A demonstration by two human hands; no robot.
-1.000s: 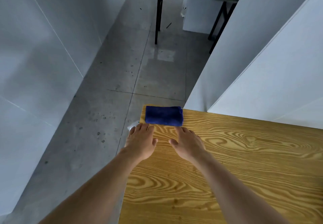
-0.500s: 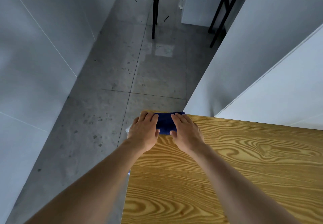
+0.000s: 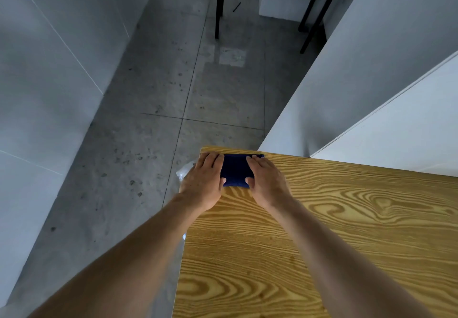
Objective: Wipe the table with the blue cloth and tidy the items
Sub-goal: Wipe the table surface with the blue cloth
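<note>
Wooden table (image 3: 347, 231), far-left corner: blue cloth (image 3: 235, 170) near both edges, pressed flat under left hand (image 3: 203, 181) and right hand (image 3: 266, 181), fingers straight; bare wood rightward.

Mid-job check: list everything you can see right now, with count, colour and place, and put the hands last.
blue cloth: one, dark blue, folded flat at the table's far left corner.
table: one, yellow-brown wood grain, lower right of view.
floor: grey concrete tiles, speckled, left of and beyond the table.
white panels: pale, along the table's far right side.
black frame legs: dark, at the top of view, far across the floor.
clear plastic: one bit, below the table's left edge; unclear what it is.
left hand: flat on the cloth's left end.
right hand: flat on the cloth's right end.
</note>
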